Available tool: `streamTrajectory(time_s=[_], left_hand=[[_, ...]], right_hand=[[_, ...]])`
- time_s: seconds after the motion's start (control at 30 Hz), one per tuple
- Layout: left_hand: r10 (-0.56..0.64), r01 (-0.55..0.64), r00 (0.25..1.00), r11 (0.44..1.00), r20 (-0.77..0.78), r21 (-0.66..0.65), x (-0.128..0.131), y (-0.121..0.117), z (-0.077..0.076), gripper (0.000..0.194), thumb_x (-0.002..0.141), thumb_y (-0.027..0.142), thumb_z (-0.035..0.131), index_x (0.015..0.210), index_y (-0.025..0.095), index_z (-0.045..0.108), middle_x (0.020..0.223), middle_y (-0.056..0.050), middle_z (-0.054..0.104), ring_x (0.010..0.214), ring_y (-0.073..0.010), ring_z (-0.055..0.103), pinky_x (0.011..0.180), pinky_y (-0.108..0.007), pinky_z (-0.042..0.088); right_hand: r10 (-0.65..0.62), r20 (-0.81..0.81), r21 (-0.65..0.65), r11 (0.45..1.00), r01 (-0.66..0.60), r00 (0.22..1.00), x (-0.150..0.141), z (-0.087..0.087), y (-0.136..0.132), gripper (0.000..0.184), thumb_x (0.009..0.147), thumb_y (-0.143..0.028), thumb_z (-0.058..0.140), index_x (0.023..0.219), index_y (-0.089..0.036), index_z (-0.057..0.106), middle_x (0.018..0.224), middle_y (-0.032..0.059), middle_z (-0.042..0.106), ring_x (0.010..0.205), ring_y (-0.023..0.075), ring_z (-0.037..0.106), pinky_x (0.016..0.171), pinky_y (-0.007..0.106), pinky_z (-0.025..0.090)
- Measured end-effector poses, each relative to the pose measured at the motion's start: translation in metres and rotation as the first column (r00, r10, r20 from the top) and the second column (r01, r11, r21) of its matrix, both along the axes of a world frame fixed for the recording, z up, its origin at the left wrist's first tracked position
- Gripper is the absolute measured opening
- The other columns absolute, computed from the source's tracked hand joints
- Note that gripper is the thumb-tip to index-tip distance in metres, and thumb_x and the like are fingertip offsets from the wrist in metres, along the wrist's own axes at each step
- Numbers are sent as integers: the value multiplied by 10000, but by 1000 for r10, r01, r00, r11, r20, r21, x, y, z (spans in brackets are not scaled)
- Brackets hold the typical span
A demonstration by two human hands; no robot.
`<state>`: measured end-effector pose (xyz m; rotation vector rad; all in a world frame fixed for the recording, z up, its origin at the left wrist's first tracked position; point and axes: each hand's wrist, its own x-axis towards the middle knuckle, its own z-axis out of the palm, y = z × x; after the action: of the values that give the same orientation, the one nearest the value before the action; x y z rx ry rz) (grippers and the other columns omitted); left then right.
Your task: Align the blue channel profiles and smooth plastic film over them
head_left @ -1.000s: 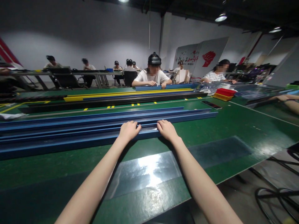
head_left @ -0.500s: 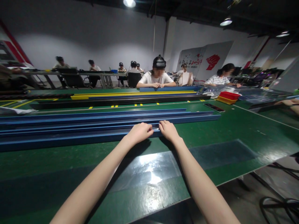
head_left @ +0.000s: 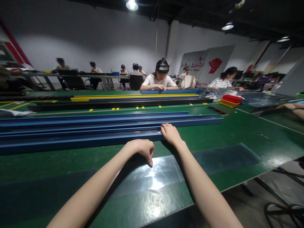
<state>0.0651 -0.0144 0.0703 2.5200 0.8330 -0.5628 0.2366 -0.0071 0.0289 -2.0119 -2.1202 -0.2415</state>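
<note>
My right hand is closed over the right end of the nearest blue channel strip, fingers curled on its rim. My left hand is in front of that strip, apart from it, with its fingers bent in and one digit pointing down. Whatever its fingers may hold does not show. Below it lies a long, clear plastic sheet with a bright glare on it. More blue channel strips lie side by side just beyond my hands.
Farther across the green table lie a yellow strip and a black strip. A phone and red and yellow bins stand to the right. A co-worker sits opposite; another person's arm reaches in at right.
My left hand has come off the blue channel strip and moved toward me, over the clear sheet. My right hand has stayed on the strip's end.
</note>
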Motion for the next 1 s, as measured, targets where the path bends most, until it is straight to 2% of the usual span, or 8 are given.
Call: streamTrajectory(time_s=[0.3, 0.8, 1.0], left_hand=[[-37, 36, 999, 999, -28, -7, 3, 0, -5, 279, 549, 394, 740, 708, 175, 677, 652, -8, 642, 554, -123, 515, 488, -208, 353], [66, -49, 991, 988, 115, -146, -1, 11, -18, 112, 617, 256, 695, 653, 152, 674, 577, 20, 598, 560, -99, 503, 511, -192, 352], [60, -58, 996, 998, 65, -31, -3, 8, -5, 118, 652, 270, 668, 670, 153, 669, 565, 21, 574, 538, -101, 488, 491, -198, 328]], right_hand=[[6, 4, 13, 1000, -6, 1000, 1, -1, 1, 368, 914, -282, 239, 1106, -168, 532, 1106, 108, 581, 998, 199, 510, 813, 299, 369], [11, -1, 25, 1000, -11, 1000, 1, 0, 2, 349, 911, -288, 255, 1060, -165, 546, 1050, 98, 596, 982, 203, 511, 790, 293, 374], [15, 13, 12, 1000, -15, 1000, 1, 3, 0, 355, 918, -314, 258, 1060, -172, 551, 1058, 95, 603, 995, 192, 517, 780, 276, 363]])
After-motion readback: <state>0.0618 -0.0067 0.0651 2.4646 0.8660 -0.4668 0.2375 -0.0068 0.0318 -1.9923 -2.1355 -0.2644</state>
